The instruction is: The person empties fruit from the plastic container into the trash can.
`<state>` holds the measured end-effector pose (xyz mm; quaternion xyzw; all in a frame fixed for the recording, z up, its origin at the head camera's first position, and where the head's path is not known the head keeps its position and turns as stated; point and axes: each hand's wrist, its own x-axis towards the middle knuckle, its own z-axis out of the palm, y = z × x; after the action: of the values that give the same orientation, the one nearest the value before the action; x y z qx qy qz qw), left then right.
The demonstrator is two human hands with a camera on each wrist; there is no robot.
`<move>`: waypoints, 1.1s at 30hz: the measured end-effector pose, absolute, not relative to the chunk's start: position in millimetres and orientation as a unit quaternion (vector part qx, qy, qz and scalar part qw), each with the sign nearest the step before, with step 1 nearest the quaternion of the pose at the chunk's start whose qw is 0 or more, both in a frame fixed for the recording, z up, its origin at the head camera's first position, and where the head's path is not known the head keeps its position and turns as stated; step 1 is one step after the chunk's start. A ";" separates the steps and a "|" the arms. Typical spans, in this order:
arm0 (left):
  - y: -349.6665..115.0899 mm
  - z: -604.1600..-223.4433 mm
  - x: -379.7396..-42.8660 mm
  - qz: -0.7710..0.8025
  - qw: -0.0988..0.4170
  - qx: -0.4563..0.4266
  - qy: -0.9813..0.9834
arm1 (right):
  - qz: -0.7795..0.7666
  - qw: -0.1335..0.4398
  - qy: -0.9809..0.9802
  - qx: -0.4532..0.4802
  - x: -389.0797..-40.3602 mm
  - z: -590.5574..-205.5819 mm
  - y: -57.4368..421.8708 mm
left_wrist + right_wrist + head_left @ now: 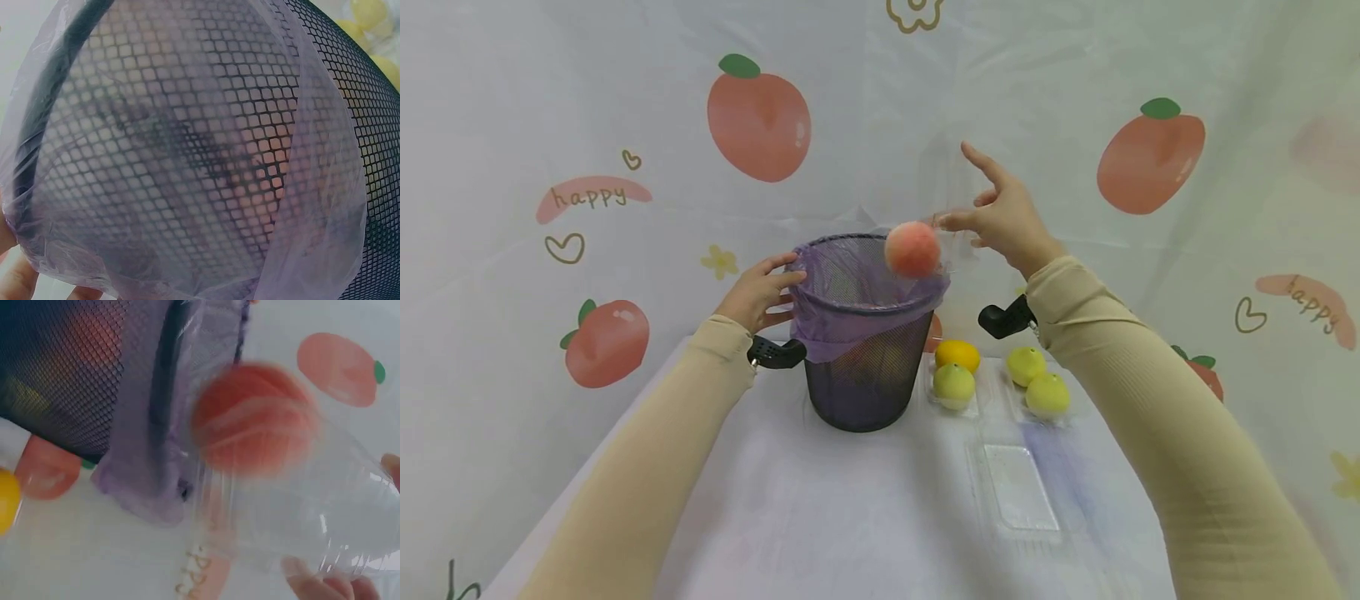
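A mesh bin lined with a purple plastic bag stands on the table. My left hand rests spread-fingered against the bag-covered rim; in the left wrist view, its fingertips touch the bag. Above the bin's right side, my right hand holds a clear plastic tray tilted toward the opening, index finger stretched out. A peach is at the tray's lower end, over the rim, blurred in the right wrist view. Reddish and yellow shapes show dimly through the mesh.
Right of the bin, an orange fruit and a yellow-green fruit sit in one clear tray. Two more yellow-green fruits share another. A bare clear tray lies nearer. A printed cloth hangs behind.
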<state>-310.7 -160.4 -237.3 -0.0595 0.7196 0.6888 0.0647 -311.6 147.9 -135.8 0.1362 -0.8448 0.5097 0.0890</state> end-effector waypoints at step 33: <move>-159.9 -238.4 -310.8 0.694 0.062 -0.054 0.716 | 0.797 -0.038 -0.592 0.114 -297.2 -173.6 210.5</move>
<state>-310.8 -159.9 -238.4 -0.0535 0.7157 0.6936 0.0619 -297.2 210.5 -173.6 0.1139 -0.5924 0.7966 -0.0380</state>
